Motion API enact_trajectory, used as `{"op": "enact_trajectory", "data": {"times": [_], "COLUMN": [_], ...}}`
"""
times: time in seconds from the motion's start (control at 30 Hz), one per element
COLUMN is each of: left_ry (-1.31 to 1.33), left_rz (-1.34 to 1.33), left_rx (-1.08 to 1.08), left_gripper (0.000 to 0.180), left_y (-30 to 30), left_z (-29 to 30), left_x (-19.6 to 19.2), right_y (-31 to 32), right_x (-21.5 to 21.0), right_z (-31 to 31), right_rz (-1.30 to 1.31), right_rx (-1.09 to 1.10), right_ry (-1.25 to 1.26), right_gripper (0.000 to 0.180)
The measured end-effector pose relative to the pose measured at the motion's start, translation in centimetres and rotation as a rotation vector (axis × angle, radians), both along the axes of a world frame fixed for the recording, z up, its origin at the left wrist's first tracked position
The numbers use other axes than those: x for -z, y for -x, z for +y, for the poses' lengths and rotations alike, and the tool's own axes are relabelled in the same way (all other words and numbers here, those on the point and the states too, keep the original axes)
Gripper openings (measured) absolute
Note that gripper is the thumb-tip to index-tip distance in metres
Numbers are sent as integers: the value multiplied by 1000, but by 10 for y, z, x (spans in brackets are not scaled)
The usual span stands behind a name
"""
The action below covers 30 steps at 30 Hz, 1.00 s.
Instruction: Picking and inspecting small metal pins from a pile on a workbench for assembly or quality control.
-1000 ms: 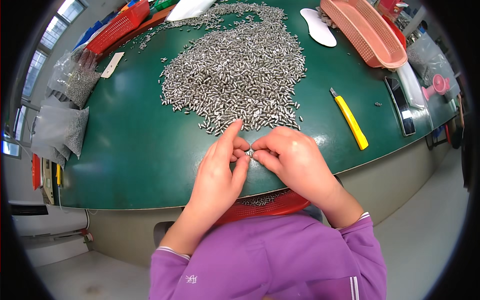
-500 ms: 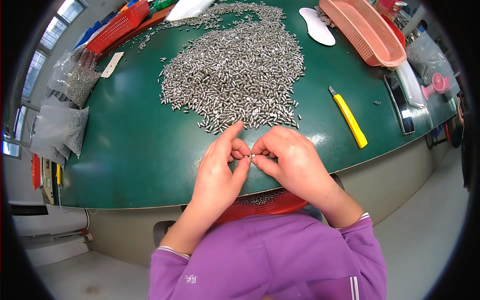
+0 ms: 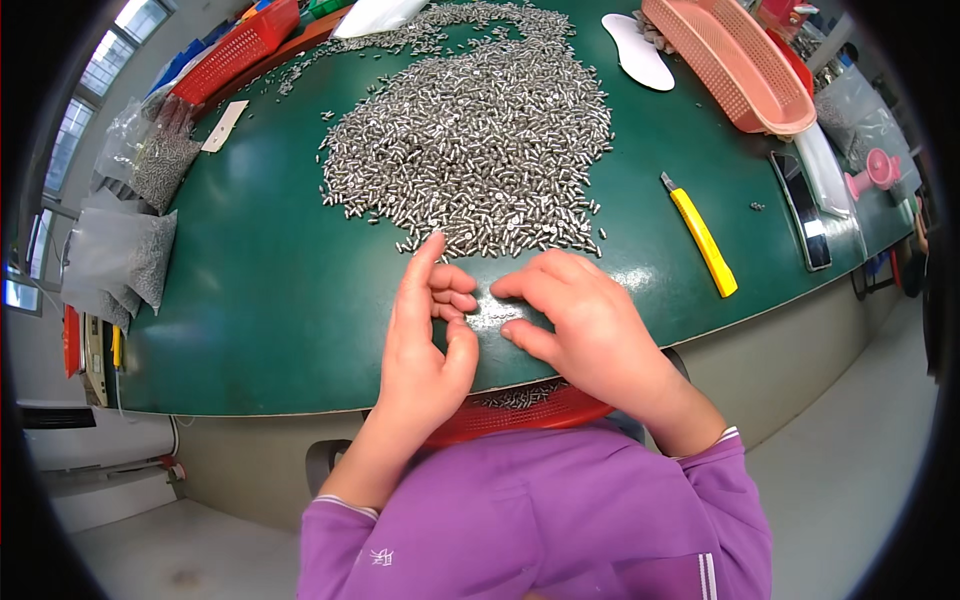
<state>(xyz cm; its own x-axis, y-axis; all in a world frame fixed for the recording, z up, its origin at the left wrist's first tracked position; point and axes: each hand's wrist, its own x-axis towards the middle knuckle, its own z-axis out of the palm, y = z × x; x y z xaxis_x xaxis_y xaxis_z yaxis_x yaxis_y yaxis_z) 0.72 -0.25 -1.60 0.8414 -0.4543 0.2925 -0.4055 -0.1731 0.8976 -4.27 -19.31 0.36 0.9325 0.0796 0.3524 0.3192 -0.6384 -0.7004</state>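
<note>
My left hand (image 3: 428,335) hovers over the near edge of the green table with its index finger stretched away from me and its other fingers loosely curled. Nothing shows clearly in it. Facing it, my right hand (image 3: 590,315) is open, a gap between thumb and index finger. A few tiny metal pieces (image 3: 500,316) show between the hands, blurred by glare. Just beyond my fingertips spreads a big heap of small silver metal pins (image 3: 470,150). Below the table edge, at my lap, a red basket (image 3: 510,425) contains more small metal parts.
A yellow utility knife (image 3: 704,243) and a smartphone (image 3: 800,212) lie at the right. Pink baskets (image 3: 735,65) and a white insole-shaped piece (image 3: 637,52) are at the far right. Bags of small parts (image 3: 120,255) line the left edge, near a red basket (image 3: 240,52).
My fingertips were pinched together around a tiny metal piece between both hands. Now the hands have drawn apart, the left one moving left, and the fingers have loosened.
</note>
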Motion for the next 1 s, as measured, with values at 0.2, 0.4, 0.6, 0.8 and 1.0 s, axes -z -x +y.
{"op": "enact_trajectory", "data": {"times": [0.2, 0.4, 0.6, 0.8, 1.0], "left_ry": [11, -349, -516, -496, -621], "left_rz": [-57, -306, -324, -211, -433], "left_rx": [-72, -211, -212, -166, -188], "left_gripper": [78, 70, 60, 60, 76], "left_y": [-3, -10, -16, -18, -31], "left_z": [2, 4, -4, -9, 14], "left_x": [2, -12, -16, -22, -32], "right_y": [3, 31, 13, -1, -1], "right_x": [3, -11, -19, -15, -19], "right_z": [5, -1, -20, -25, -47], "right_rz": [-34, 107, -49, 5, 99], "right_rx": [-69, -337, 12, 303, 366], "right_ry": [106, 46, 154, 210, 150], "right_gripper": [20, 17, 28, 40, 50]}}
